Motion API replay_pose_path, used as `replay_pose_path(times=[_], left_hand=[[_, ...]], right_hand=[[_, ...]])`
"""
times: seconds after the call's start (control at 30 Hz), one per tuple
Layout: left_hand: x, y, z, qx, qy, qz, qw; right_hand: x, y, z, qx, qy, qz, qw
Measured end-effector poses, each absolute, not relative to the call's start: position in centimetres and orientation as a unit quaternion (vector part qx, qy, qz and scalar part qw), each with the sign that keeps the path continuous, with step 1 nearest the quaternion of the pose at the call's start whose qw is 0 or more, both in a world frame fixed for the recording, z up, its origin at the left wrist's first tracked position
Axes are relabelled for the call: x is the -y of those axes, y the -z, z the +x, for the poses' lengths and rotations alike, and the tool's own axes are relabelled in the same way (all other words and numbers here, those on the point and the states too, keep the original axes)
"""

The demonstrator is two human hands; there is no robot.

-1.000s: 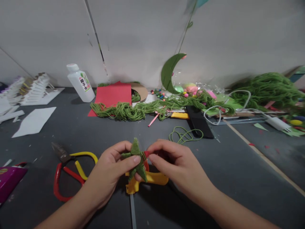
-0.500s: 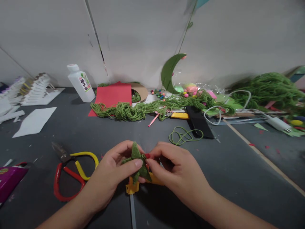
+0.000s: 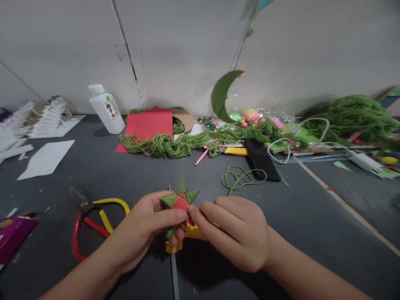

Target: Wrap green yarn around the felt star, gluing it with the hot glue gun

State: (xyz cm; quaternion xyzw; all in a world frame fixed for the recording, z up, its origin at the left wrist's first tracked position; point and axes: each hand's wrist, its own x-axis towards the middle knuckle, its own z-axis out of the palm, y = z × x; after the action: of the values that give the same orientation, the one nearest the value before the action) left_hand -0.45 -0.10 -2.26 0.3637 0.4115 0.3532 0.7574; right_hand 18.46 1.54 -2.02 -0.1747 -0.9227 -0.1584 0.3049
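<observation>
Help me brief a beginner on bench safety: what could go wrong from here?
The green-wrapped star could twist or slip, since only the left hand clearly grips it while the right hand touches near its red centre. The yellow tool lies beneath them, so either might knock it. The left forearm is close to the pliers and could catch their handles.

We log a small star (image 3: 181, 201) with fibrous green yarn points and a smooth red centre; matt red paper sheet (image 3: 150, 124); translucent smooth plastic bottle (image 3: 108, 111); dull metal-jawed pliers (image 3: 83, 203).
</observation>
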Motion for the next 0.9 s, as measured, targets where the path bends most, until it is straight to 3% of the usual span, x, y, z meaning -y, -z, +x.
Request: replay_pose_path(times=[0.23,0.4,0.57,0.73,0.8,0.9], left_hand=[[-0.2,2.3,-1.2,-0.429,-0.316,0.418,0.736],[-0.1,2.5,-1.4,-0.418,-0.303,0.426,0.743],[-0.1,2.4,-1.1,-0.430,-0.301,0.422,0.739],[-0.8,2.5,-1.1,-0.471,-0.364,0.361,0.718],[-1.3,2.8,-1.4,-0.483,-0.401,0.331,0.704],[-2.2,3.3,-2.0,-0.512,-0.439,0.305,0.672]], right_hand=[[-2.0,2.0,18.5,0.931,0.105,-0.189,0.292],[-2.2,2.2,18.3,0.887,-0.054,-0.266,0.374],[-2.4,1.6,17.9,0.846,-0.174,-0.340,0.371],[-3.1,2.1,17.9,0.784,-0.093,-0.447,0.421],[-2.9,2.4,17.8,0.816,-0.077,-0.424,0.385],[-2.1,3.1,17.2,0.892,-0.102,-0.368,0.240]])
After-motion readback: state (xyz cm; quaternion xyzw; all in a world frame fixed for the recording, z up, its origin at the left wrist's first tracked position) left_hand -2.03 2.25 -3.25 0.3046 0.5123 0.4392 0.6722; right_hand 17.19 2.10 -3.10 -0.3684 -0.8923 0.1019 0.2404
